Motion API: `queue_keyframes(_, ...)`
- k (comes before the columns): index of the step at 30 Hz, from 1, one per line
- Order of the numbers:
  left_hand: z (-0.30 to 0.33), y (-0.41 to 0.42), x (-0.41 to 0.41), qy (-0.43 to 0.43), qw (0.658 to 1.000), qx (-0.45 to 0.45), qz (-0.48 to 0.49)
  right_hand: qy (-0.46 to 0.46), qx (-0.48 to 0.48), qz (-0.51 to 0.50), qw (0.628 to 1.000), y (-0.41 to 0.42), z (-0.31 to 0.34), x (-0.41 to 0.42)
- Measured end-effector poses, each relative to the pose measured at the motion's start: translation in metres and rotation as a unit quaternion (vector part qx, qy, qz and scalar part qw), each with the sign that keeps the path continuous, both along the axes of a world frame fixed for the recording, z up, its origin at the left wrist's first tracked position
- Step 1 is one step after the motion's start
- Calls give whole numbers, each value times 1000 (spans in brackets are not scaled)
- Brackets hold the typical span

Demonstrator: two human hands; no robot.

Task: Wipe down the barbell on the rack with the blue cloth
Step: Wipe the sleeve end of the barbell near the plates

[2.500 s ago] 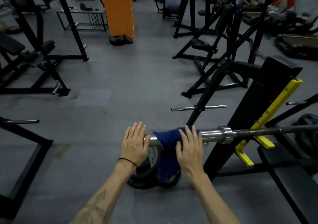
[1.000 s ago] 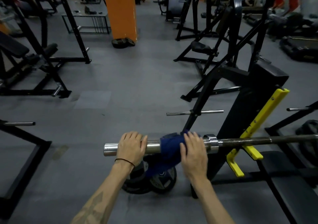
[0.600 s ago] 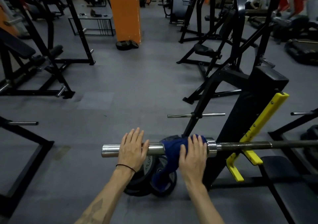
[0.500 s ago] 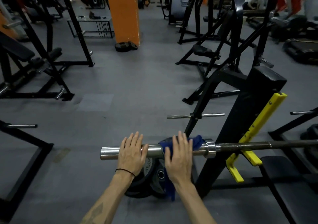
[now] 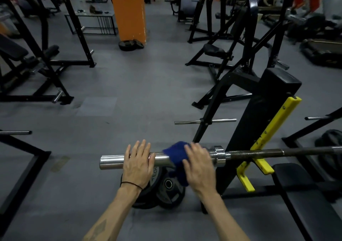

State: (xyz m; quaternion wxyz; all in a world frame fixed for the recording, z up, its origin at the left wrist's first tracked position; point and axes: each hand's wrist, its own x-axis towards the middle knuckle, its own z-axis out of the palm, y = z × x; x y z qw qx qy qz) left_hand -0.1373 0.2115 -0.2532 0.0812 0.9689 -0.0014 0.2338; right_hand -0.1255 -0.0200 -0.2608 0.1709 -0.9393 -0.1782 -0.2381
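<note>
Plate (image 5: 167, 187) lettering "TECH…" partly hidden under barbell (image 5: 114, 161)

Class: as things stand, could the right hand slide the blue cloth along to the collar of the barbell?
Probably yes. The right hand presses the cloth on the sleeve just short of the collar, with only bare chrome between. The left hand rests on the other side, out of the way.

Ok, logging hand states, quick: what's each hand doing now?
Left hand: open, resting on the barbell sleeve.
Right hand: open, pressing the blue cloth.
</note>
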Motion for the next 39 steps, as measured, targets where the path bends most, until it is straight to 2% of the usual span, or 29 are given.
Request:
queue_keyframes(2,-2,-1,-2,-3,1000,12,-11,45,104,-123,986,5,1,-7)
queue_keyframes(3,-4,-4,-2,-9,1000,20,-18,61,136,-148,978,26,2,-11)
queue_keyframes(4,-5,-7,-2,-15,999,25,-29,64,136,-132,980,46,1,-16)
queue_keyframes(5,-6,-10,-1,-21,999,27,-38,55,106,-64,991,56,-3,-20)
queue_keyframes(7,-6,-15,0,-24,998,24,-48,15,5,54,998,35,-6,-16)
queue_keyframes(9,-4,-19,2,-28,998,18,-50,4,-12,27,1000,-4,-6,-7)
queue_keyframes(11,-2,-22,0,-34,998,8,-50,43,71,-88,993,-10,-6,-14)
queue_keyframes(13,-2,-23,-1,-52,997,2,-50,65,129,-129,981,30,-3,-21)
queue_keyframes(14,-2,-23,-2,-62,997,2,-50,68,119,-93,986,48,-4,-25)
queue_keyframes(16,-2,-20,-3,-62,997,5,-53,35,29,19,999,49,-10,-25)
queue_keyframes(18,-1,-17,-1,-48,997,27,-55,5,-18,31,999,11,-11,-13)
queue_keyframes(20,2,-16,2,-13,998,44,-52,15,23,-50,998,-15,-9,-12)
queue_keyframes(22,8,-16,8,44,998,40,-36,61,113,-133,983,9,-2,-16)
queue_keyframes(23,16,-16,15,93,995,33,-27,69,140,-132,979,35,2,-18)
queue_keyframes(24,23,-18,22,155,987,35,-21,77,138,-83,984,58,5,-21)
queue_keyframes(26,48,-22,37,291,956,18,16,47,33,43,997,67,0,-23)
queue_keyframes(27,47,-21,46,283,958,26,30,27,-11,62,998,50,0,-17)
queue_keyframes(28,51,-20,51,312,949,6,43,15,-27,53,998,28,0,-9)
queue_keyframes(29,55,-19,51,317,948,-11,38,7,-11,15,1000,8,-2,-5)
queue_keyframes(31,52,-13,37,192,981,1,0,36,72,-94,992,-8,-1,-9)
queue_keyframes(33,38,-8,20,95,995,-10,-21,62,122,-129,982,27,0,-15)
queue_keyframes(35,19,-6,8,77,996,-12,-32,45,67,-7,997,50,-4,-24)
queue_keyframes(37,11,-10,2,70,997,-8,-36,4,-19,80,997,25,-7,-17)
queue_keyframes(39,10,-14,-1,56,998,-4,-37,12,16,15,1000,-6,-8,-12)
